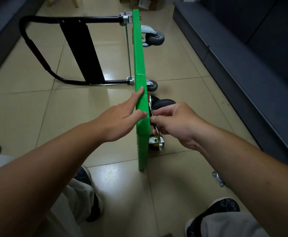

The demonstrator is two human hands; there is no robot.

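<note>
A green platform cart [139, 65] stands on its side edge on the tiled floor, with its black folding handle [37, 53] lying out to the left. My left hand [121, 117] presses flat against the green deck, fingers straight. My right hand [175, 122] pinches a metal wrench [157, 132] at the underside of the deck, beside a black caster wheel [163, 103]. A lower caster bracket [157, 141] shows under my right hand. The wrench head is partly hidden by my fingers.
Two grey casters [155, 37] [152, 85] stick out at the cart's far end. A loose metal mounting plate [218, 177] lies on the floor at right. Dark cabinets [242, 57] line the right side. My shoes [87, 175] and knees are near the bottom.
</note>
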